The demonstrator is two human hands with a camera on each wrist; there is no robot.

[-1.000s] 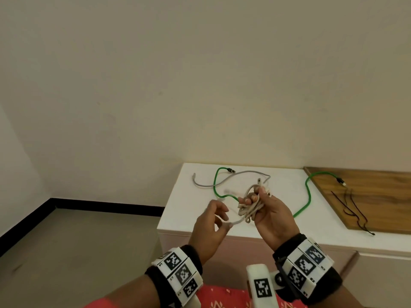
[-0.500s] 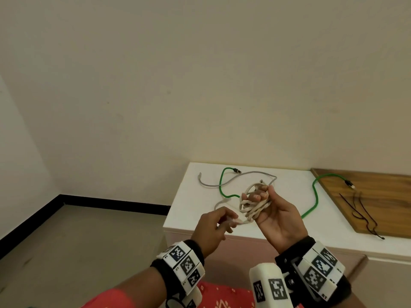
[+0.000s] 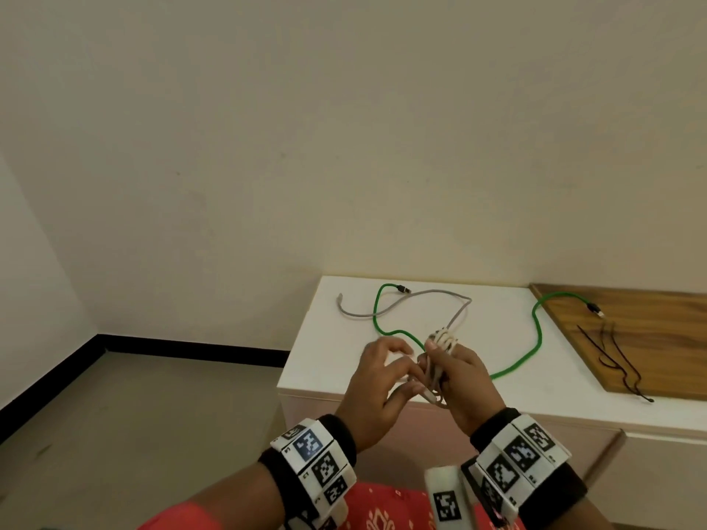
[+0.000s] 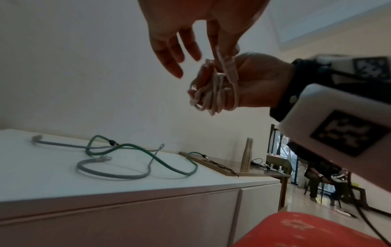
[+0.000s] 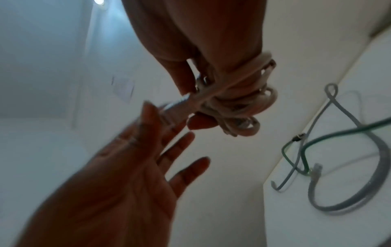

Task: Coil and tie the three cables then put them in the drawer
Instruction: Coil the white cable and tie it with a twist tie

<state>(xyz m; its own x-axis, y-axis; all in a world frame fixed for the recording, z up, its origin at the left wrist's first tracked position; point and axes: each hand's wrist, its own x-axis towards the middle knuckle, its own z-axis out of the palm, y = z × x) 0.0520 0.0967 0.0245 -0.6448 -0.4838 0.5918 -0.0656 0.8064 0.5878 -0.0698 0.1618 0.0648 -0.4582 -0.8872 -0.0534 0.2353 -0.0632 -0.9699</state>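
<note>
A beige cable (image 3: 443,338) is wound into a small coil, and my right hand (image 3: 440,357) grips it in front of the white cabinet. In the left wrist view the coil (image 4: 211,95) lies in that hand's curled fingers. My left hand (image 4: 220,48) pinches the free strand just above its plug, with the other fingers straight. The right wrist view shows the plug end (image 5: 175,107) crossing the coil toward the left hand (image 5: 152,133). A green cable (image 3: 535,327) and a grey cable (image 3: 417,296) lie loose on the cabinet top.
The white cabinet top (image 3: 344,361) has drawer fronts (image 4: 148,217) below it. A wooden board (image 3: 650,338) at the right carries thin black wires (image 3: 612,357). A metal bottle (image 4: 246,155) stands farther right. The floor lies to the left.
My hands have come closer together. The left hand has carried the free end down and across the coil, and the right hand has turned the coil more upright.
</note>
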